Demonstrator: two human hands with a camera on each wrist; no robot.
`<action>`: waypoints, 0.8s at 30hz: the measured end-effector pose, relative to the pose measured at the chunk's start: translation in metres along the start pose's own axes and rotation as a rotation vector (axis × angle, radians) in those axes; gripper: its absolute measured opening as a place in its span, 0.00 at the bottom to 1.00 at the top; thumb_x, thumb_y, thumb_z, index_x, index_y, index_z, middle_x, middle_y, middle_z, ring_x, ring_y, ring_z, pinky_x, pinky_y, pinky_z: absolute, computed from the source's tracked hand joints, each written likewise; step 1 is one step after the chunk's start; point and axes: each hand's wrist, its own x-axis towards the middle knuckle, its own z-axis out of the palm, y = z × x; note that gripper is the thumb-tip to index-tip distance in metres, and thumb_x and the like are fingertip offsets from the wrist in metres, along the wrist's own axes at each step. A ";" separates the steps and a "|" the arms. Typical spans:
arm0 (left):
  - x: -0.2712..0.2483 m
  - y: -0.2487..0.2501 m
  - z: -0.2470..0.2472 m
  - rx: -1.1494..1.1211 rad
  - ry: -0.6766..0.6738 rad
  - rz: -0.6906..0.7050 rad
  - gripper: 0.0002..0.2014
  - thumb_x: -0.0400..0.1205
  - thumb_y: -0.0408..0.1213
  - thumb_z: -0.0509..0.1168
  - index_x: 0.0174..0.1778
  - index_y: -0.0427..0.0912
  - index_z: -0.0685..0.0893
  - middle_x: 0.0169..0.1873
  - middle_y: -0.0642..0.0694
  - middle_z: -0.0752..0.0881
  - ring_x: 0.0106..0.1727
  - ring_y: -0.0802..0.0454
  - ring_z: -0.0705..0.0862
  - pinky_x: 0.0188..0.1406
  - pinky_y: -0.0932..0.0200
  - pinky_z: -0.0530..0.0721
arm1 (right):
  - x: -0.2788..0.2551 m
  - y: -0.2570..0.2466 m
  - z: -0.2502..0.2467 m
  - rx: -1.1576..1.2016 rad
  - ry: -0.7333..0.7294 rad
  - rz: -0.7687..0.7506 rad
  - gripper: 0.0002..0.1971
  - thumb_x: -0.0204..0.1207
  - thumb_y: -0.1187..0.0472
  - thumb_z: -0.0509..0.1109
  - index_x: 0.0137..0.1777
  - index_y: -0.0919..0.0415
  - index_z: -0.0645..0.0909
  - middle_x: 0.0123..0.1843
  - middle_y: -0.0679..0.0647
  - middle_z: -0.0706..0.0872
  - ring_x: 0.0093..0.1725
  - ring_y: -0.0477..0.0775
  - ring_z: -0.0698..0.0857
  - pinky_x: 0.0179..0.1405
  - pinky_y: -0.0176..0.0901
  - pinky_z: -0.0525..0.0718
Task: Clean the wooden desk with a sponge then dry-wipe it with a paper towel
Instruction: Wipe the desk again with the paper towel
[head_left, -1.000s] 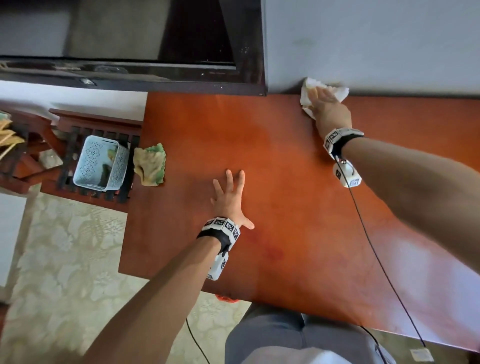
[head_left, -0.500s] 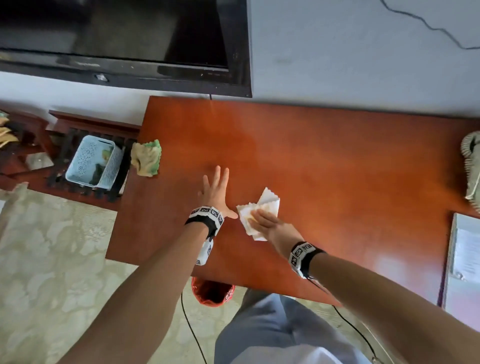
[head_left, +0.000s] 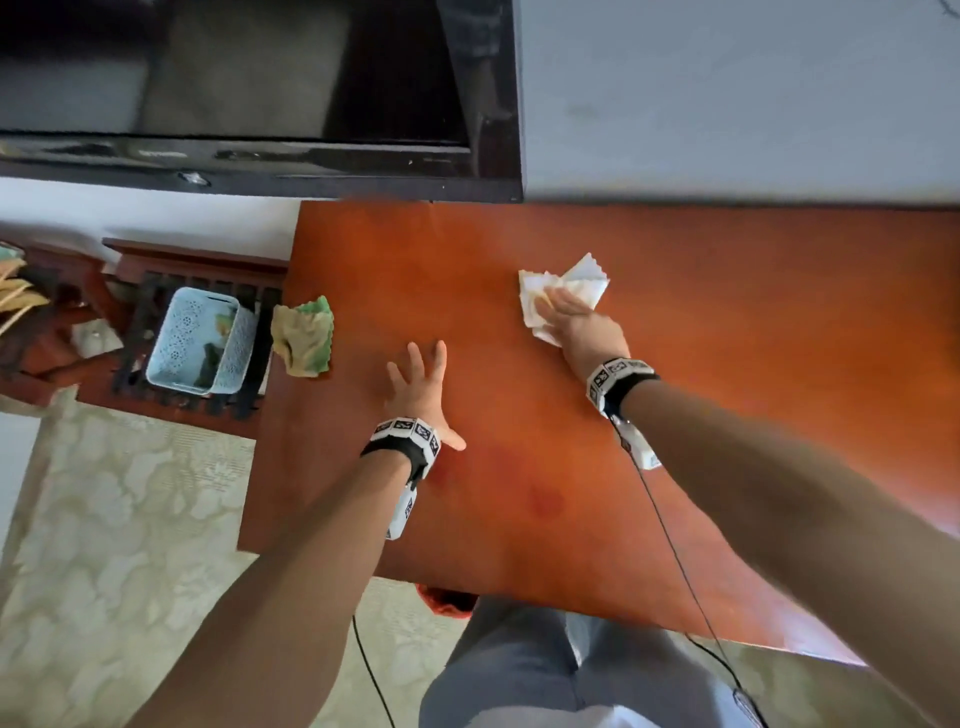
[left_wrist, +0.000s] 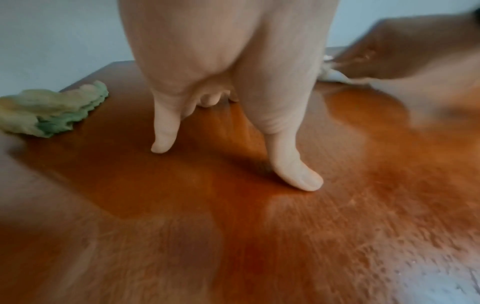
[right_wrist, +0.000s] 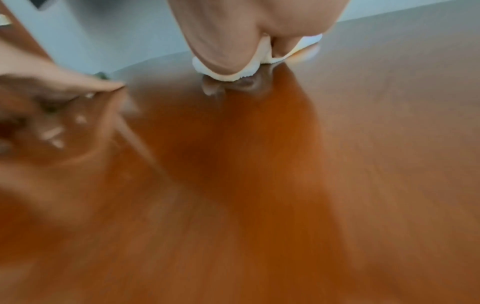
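Observation:
On the reddish wooden desk (head_left: 753, 332), my right hand (head_left: 569, 312) presses a crumpled white paper towel (head_left: 584, 283) flat against the top, in the middle towards the back. The right wrist view shows the paper towel (right_wrist: 265, 56) squashed under my palm and fingers. My left hand (head_left: 418, 387) lies flat on the desk with fingers spread and holds nothing; its thumb (left_wrist: 296, 174) touches the wood. A yellow-green sponge (head_left: 304, 338) lies at the desk's left edge, and the sponge (left_wrist: 52, 111) sits left of my left hand.
A dark TV (head_left: 260, 93) hangs on the wall above the desk's back left corner. A pale blue basket (head_left: 195, 340) stands on a low rack left of the desk. A red bin (head_left: 447, 603) peeks from under the front edge. A cable (head_left: 670, 545) trails from my right wrist.
My right hand swept the paper towel from the back wall to the front beside my left hand, then back out to the middle. The left hand stayed flat in place.

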 end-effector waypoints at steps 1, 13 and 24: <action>0.004 -0.001 0.002 -0.001 0.001 0.003 0.81 0.54 0.51 0.90 0.83 0.66 0.27 0.85 0.49 0.26 0.87 0.29 0.35 0.75 0.26 0.72 | 0.023 0.007 -0.008 0.011 0.028 0.048 0.28 0.88 0.57 0.60 0.83 0.36 0.59 0.87 0.36 0.54 0.86 0.40 0.52 0.74 0.58 0.75; 0.008 -0.003 0.001 -0.022 -0.035 0.002 0.81 0.56 0.50 0.90 0.82 0.67 0.25 0.84 0.49 0.24 0.86 0.29 0.34 0.73 0.21 0.70 | 0.118 0.000 -0.053 -0.114 0.080 0.100 0.29 0.85 0.63 0.60 0.84 0.52 0.60 0.86 0.53 0.61 0.82 0.59 0.66 0.68 0.63 0.81; -0.014 -0.021 -0.002 -0.087 0.017 0.128 0.82 0.55 0.50 0.91 0.82 0.66 0.25 0.84 0.56 0.25 0.86 0.29 0.34 0.77 0.20 0.62 | -0.085 -0.092 0.052 -0.192 -0.112 -0.375 0.39 0.81 0.72 0.58 0.88 0.54 0.46 0.89 0.52 0.44 0.88 0.56 0.44 0.71 0.51 0.80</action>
